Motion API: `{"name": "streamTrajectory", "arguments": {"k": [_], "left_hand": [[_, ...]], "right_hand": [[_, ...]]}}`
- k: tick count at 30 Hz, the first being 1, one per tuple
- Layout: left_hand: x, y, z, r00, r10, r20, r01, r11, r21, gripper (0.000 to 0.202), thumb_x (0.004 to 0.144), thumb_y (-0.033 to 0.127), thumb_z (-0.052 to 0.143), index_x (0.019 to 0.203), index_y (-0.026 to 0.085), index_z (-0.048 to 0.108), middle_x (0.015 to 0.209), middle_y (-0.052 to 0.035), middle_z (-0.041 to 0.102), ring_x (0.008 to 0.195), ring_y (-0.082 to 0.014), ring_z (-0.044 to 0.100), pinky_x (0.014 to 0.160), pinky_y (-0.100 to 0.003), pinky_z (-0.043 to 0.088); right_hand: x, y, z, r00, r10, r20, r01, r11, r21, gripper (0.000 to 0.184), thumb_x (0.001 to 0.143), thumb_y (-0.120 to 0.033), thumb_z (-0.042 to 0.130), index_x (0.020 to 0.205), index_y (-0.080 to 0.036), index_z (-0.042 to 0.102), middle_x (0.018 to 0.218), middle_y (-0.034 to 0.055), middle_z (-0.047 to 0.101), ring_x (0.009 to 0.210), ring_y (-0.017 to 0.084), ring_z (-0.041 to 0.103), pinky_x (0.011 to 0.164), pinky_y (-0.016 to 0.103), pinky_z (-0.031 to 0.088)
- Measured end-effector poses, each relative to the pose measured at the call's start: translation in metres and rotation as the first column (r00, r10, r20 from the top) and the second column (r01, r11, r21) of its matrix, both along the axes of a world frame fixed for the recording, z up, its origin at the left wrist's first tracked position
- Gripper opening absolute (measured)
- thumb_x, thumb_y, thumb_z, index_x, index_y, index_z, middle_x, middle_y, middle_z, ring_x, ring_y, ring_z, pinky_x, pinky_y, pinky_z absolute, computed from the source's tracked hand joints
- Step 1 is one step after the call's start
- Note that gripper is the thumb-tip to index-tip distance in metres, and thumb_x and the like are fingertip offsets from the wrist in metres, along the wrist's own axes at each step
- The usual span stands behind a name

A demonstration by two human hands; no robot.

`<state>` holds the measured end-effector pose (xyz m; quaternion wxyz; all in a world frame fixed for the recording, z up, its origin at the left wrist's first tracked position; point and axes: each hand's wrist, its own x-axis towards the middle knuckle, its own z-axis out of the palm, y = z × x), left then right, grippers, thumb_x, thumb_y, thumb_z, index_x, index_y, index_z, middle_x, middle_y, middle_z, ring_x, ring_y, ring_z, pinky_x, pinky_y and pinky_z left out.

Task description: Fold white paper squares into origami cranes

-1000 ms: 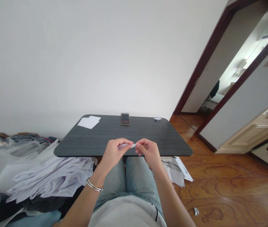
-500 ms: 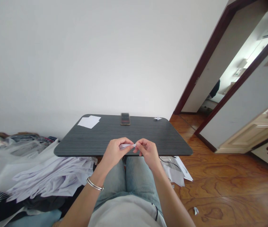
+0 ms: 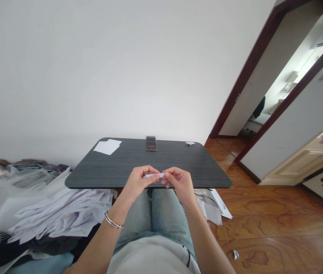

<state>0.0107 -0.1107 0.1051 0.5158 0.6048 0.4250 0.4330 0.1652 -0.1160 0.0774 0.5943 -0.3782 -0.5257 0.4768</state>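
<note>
Both my hands meet just above the near edge of a dark grey table (image 3: 127,167). My left hand (image 3: 138,182) and my right hand (image 3: 180,182) pinch the two ends of a small folded white paper piece (image 3: 153,176) between fingertips. The fingers of both hands are closed on it. A silver bangle (image 3: 112,222) is on my left wrist. My legs in light jeans show below the hands.
On the table's far side lie white paper sheets (image 3: 107,146), a phone (image 3: 151,144) and a tiny folded paper figure (image 3: 190,143). Piled cloth and papers (image 3: 50,213) lie at the left. Wooden floor (image 3: 278,224) and an open doorway (image 3: 278,91) are at the right.
My hands have shifted only slightly, working the small paper between the fingertips. The paper now lies a little flatter between them.
</note>
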Motion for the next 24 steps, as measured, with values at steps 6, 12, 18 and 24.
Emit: {"name": "streamTrajectory", "arguments": {"k": [6, 12, 18, 24], "left_hand": [[0.0010, 0.0001, 0.0008, 0.990, 0.032, -0.138, -0.016, 0.994, 0.110, 0.025, 0.069, 0.038, 0.066, 0.072, 0.013, 0.070, 0.055, 0.0013, 0.059, 0.047, -0.0077, 0.041, 0.045, -0.020, 0.027], [0.0035, 0.0017, -0.0022, 0.981, 0.089, -0.174, -0.051, 0.976, 0.211, 0.021, 0.073, 0.033, 0.063, 0.070, 0.013, 0.070, 0.064, -0.0030, 0.066, 0.059, -0.0136, 0.054, 0.056, -0.023, 0.036], [0.0048, 0.0018, -0.0039, 0.995, 0.067, -0.078, -0.054, 0.986, 0.157, 0.020, 0.072, 0.031, 0.063, 0.065, 0.013, 0.067, 0.059, -0.0012, 0.064, 0.056, -0.0119, 0.052, 0.055, -0.022, 0.036], [0.0055, 0.0022, -0.0036, 0.998, 0.050, 0.027, -0.051, 0.998, 0.040, 0.022, 0.068, 0.035, 0.066, 0.065, 0.013, 0.067, 0.054, 0.0010, 0.058, 0.048, -0.0082, 0.043, 0.048, -0.021, 0.031]], "right_hand": [[-0.0028, -0.0009, -0.0022, 0.991, -0.087, 0.102, 0.083, 0.995, 0.049, 0.018, 0.075, -0.033, 0.062, 0.069, -0.016, 0.062, 0.057, -0.0003, 0.059, 0.048, 0.010, 0.052, 0.041, 0.020, 0.036], [-0.0070, 0.0009, -0.0061, 0.953, -0.215, 0.214, 0.186, 0.972, 0.144, 0.017, 0.078, -0.029, 0.056, 0.067, -0.017, 0.058, 0.055, -0.0028, 0.050, 0.046, 0.008, 0.038, 0.042, 0.020, 0.031], [-0.0086, 0.0004, -0.0040, 0.985, -0.156, 0.072, 0.147, 0.982, 0.117, 0.024, 0.080, -0.036, 0.055, 0.066, -0.017, 0.060, 0.053, -0.0021, 0.052, 0.045, 0.009, 0.044, 0.043, 0.021, 0.038], [-0.0043, 0.0007, -0.0027, 0.997, -0.050, 0.057, 0.046, 0.996, 0.076, 0.015, 0.072, -0.032, 0.066, 0.073, -0.017, 0.065, 0.056, -0.0014, 0.057, 0.050, 0.010, 0.050, 0.044, 0.020, 0.043]]}}
